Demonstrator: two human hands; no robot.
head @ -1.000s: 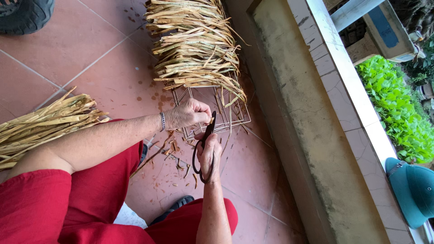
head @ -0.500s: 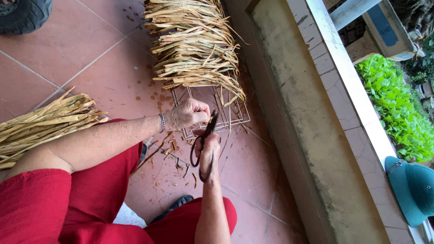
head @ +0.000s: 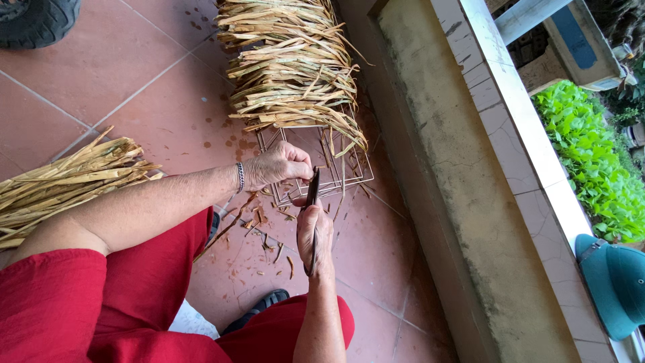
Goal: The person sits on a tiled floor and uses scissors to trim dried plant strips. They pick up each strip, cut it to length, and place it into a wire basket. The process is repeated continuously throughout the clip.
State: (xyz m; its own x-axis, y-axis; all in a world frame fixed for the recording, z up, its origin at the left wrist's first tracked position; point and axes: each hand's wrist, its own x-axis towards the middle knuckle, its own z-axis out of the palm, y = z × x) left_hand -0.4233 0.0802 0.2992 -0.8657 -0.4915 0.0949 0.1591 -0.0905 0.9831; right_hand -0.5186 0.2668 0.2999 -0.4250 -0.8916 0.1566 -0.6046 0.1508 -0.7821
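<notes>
My right hand (head: 315, 231) grips dark scissors (head: 312, 195), blades pointing up toward a wire frame (head: 329, 165) on the tiled floor. My left hand (head: 277, 163), with a bracelet at the wrist, is closed on a dried leaf strip at the frame's near edge, right beside the blade tips. The upper part of the frame is wrapped in woven dried leaf strips (head: 292, 64); loose ends hang over the bare wires. Cut scraps (head: 272, 235) lie on the tiles under my hands.
A bundle of dried strips (head: 64, 181) lies at the left. A concrete wall ledge (head: 463, 181) runs along the right, with a teal cap (head: 615, 282) on it and green plants beyond. A tyre (head: 33, 20) shows top left. Red trousers cover my legs.
The scissors have closed and turned edge-on, their blades now upright beside my left hand. My left hand stays on the strip at the frame.
</notes>
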